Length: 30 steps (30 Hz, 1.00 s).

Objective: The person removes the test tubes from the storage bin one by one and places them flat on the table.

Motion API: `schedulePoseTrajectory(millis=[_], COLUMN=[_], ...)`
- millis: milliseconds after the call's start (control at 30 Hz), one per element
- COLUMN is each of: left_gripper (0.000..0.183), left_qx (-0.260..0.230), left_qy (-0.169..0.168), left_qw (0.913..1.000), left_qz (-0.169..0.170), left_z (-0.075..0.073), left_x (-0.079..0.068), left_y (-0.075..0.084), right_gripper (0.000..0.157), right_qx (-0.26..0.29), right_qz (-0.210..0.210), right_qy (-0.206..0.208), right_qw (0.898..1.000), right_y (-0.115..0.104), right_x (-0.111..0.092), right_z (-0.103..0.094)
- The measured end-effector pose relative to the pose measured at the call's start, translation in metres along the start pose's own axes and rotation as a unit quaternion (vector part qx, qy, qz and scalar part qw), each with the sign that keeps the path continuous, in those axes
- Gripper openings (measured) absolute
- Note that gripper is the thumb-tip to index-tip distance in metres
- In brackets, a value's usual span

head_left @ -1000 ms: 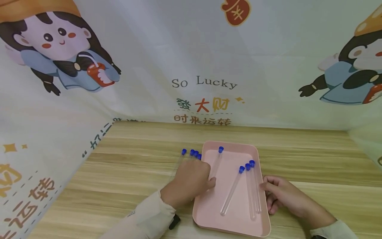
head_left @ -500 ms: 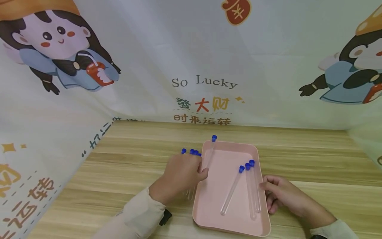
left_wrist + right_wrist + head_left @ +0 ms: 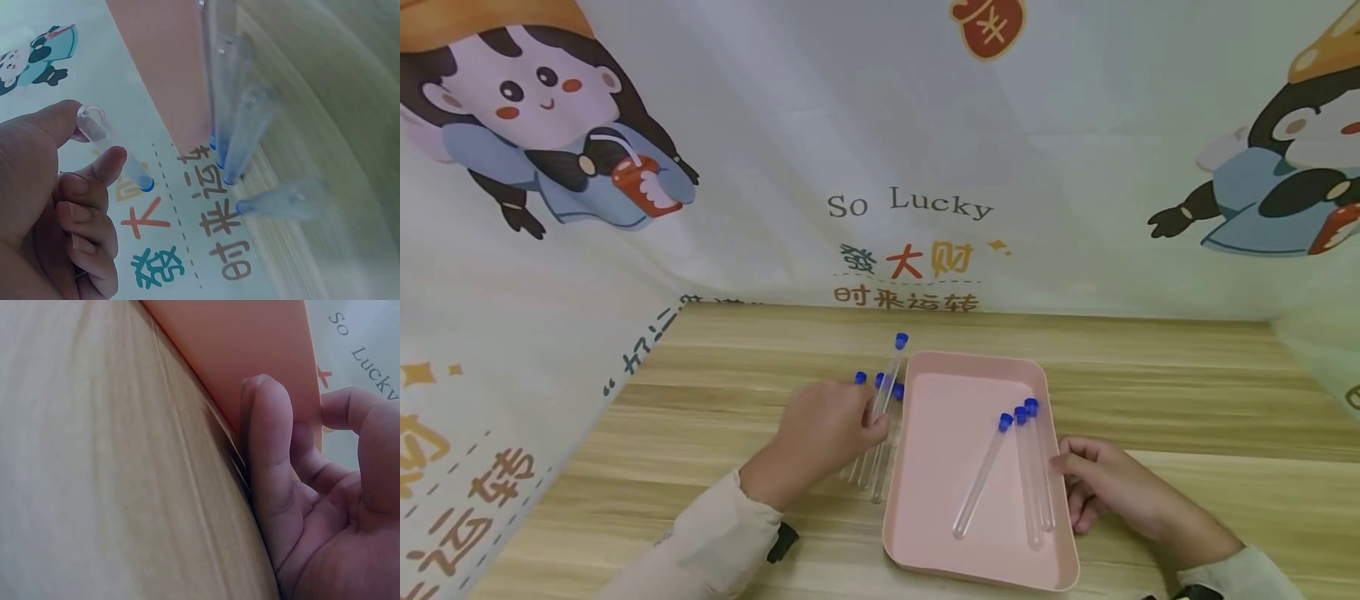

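My left hand pinches a clear test tube with a blue cap, just left of the pink tray. Its cap points up and away; in the left wrist view the tube's rounded end lies between thumb and index finger while the other fingers curl inward. Beneath, several capped test tubes lie side by side on the table, partly hidden by this hand. Three more test tubes lie in the right half of the tray. My right hand holds the tray's right wall, thumb at the rim.
The wood-grain table runs back to a printed cloth with cartoon figures and lettering. More of that cloth rises along the left side. The tray wall stands close by the right fingers.
The left hand has lifted the test tube out of the tray and carried it left over its rim, above the row on the table. The right hand stays at the tray.
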<state>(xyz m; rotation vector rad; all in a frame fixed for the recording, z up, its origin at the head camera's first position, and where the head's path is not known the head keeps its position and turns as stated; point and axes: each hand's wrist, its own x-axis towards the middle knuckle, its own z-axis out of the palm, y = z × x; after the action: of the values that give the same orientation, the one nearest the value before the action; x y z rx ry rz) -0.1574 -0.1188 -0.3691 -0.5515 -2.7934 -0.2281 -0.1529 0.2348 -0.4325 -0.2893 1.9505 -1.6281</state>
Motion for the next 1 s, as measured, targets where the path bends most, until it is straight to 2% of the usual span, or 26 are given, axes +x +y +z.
schedulePoseTrajectory(millis=[433, 733, 1000], left_gripper=[0.039, 0.042, 0.049], left_qx=[0.016, 0.029, 0.026], left_qy=[-0.028, -0.049, -0.074], left_qw=[0.9983, 0.9955, 0.9933], left_qz=[-0.048, -0.076, -0.085], left_z=[-0.004, -0.003, 0.002], left_x=[-0.015, -0.024, -0.028], left_y=[-0.02, -0.047, -0.059], right_gripper=[0.019, 0.019, 0.019], right_qx=[-0.001, -0.007, -0.003], right_qz=[-0.001, 0.004, 0.002], right_qy=[0.003, 0.006, -0.003], right_qw=[1.0, 1.0, 1.0], right_y=[-0.001, 0.0, 0.0], right_x=[0.001, -0.001, 0.0], right_z=[0.001, 0.0, -0.001])
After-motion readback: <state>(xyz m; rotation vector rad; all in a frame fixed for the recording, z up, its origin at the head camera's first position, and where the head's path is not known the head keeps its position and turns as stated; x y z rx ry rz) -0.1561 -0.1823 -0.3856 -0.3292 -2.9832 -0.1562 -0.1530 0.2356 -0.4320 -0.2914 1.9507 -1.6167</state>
